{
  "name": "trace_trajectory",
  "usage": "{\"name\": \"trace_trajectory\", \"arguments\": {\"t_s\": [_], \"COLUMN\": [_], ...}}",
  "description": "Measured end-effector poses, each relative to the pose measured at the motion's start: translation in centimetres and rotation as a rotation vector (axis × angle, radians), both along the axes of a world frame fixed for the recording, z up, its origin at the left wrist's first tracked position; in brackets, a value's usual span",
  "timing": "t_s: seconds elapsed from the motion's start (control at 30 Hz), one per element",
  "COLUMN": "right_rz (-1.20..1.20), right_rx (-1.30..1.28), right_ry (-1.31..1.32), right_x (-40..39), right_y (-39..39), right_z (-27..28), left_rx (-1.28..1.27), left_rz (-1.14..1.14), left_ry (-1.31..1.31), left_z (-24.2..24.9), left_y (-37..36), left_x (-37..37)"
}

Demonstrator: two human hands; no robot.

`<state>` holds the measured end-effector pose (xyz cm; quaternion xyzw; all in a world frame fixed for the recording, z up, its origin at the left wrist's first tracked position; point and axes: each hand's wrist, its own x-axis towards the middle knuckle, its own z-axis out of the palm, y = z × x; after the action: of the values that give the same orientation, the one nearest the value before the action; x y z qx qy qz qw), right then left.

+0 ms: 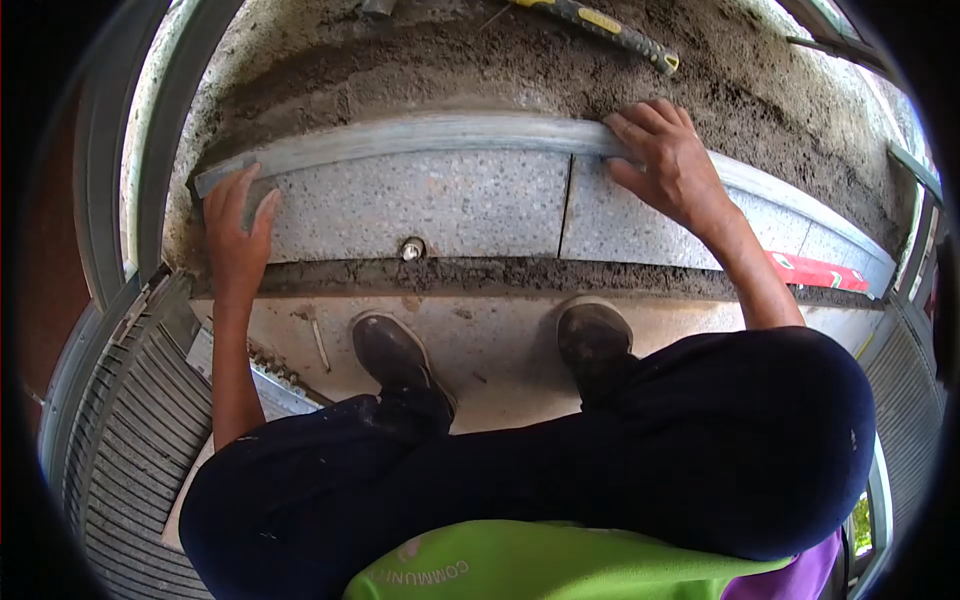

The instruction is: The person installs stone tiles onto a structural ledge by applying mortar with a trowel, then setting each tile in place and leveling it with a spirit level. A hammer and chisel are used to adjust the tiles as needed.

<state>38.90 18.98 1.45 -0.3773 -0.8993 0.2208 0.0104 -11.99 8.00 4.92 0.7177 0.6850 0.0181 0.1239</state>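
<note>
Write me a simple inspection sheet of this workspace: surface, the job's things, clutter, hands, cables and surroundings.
Surface: dark gritty material beyond the slabs; pale floor under the boots.
Job's things: long grey bar along the far edge of the speckled slabs; one slab has a small round fitting.
Clutter: yellow-and-black tool handle beyond the bar; red tool at right.
Hands: left hand has fingers at the bar's left end; right hand has fingers over the bar, thumb on its near side.
Cables: nothing seen.
Surroundings: ribbed panels at both sides.
</note>
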Motion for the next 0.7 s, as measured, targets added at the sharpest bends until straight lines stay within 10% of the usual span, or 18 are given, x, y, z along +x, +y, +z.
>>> {"name": "trace_trajectory", "arguments": {"t_s": [0.7], "right_rz": [-0.093], "right_rx": [0.251], "right_ry": [-0.01], "right_x": [-2.2], "right_y": [-1.8], "right_z": [1.8], "left_rx": [0.142], "left_rz": [-0.035], "left_ry": [-0.29], "left_z": [-1.6], "left_y": [-8.4], "left_x": [1.6]}}
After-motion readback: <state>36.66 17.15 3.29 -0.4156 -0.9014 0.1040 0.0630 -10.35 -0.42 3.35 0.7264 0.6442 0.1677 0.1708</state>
